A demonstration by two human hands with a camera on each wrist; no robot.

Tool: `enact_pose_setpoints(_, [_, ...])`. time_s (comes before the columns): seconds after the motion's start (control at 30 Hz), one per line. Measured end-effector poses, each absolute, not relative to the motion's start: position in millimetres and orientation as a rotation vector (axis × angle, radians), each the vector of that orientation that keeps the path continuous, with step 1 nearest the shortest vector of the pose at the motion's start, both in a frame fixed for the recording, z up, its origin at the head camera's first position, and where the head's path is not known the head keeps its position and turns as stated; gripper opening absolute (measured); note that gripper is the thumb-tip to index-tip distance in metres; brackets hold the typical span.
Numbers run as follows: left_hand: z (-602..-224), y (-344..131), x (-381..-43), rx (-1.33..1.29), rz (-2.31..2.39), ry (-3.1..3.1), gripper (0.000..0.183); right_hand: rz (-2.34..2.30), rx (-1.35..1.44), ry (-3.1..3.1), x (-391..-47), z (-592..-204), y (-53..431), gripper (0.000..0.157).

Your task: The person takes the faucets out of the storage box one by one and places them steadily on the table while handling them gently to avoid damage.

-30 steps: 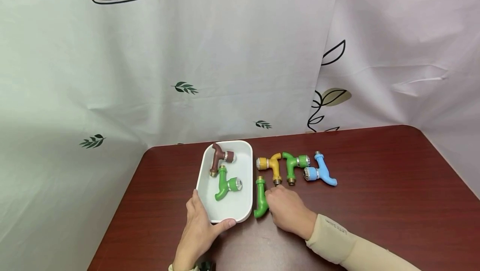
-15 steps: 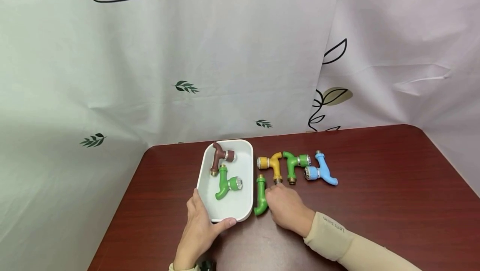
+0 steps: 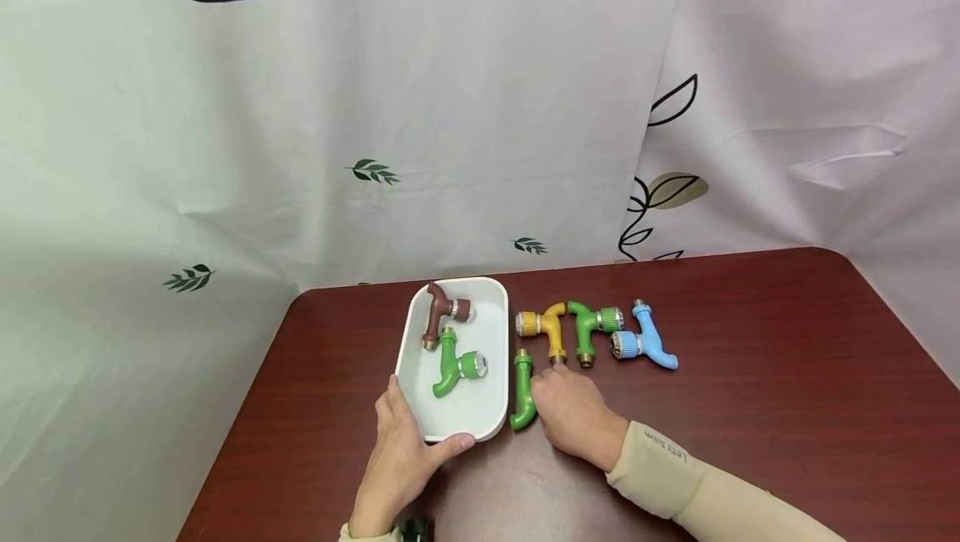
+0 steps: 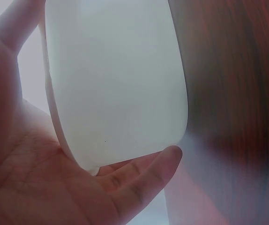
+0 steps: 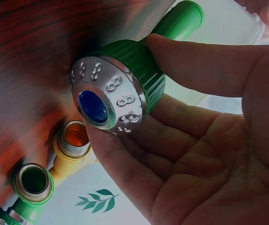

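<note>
My left hand [image 3: 397,450] holds the near left corner of a white tray [image 3: 497,409], fingers along its left side and thumb at the front edge. In the left wrist view the tray's wall [image 4: 115,84] sits between thumb and fingers. A brown tap [image 3: 437,313] and a green tap [image 3: 448,367] lie inside it. Just right of the tray, my right hand [image 3: 573,413] grips another green tap [image 3: 522,388]. Seen from the right wrist, thumb and fingers are around its ribbed green knob [image 5: 139,65], which has a silver cap [image 5: 108,93]. The head view hides that knob behind the hand.
Beyond my right hand lie a yellow tap [image 3: 552,332], a third green tap [image 3: 585,332] and a blue tap [image 3: 648,342], in a row on the dark red table [image 3: 780,375]. A pale cloth [image 3: 480,108] with leaf prints hangs behind the table's far edge.
Both hands keep their places on the tray and the green tap. The head view has shifted very slightly; nothing else visibly moves.
</note>
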State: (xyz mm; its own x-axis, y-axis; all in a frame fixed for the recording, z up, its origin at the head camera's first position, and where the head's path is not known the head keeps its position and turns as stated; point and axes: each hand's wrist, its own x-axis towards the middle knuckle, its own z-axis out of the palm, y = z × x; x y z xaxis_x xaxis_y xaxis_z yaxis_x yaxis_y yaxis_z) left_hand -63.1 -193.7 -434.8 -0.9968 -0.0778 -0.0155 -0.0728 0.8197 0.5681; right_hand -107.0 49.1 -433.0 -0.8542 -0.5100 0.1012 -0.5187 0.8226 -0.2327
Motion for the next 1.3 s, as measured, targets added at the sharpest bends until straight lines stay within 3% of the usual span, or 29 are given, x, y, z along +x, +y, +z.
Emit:
enact_pose_setpoints(0.93, [-434.6,-193.0,-63.1,0.139,-0.958,-2.995,0.142,0.407,0.818,-3.012,-107.0,-431.9,49.1,0.012])
enact_pose_setpoints(1.3, [-434.7,-194.1,-63.6,0.125,-0.939,-2.989,0.142,0.445,0.812,-2.972,-107.1,-430.3,51.2,0.02])
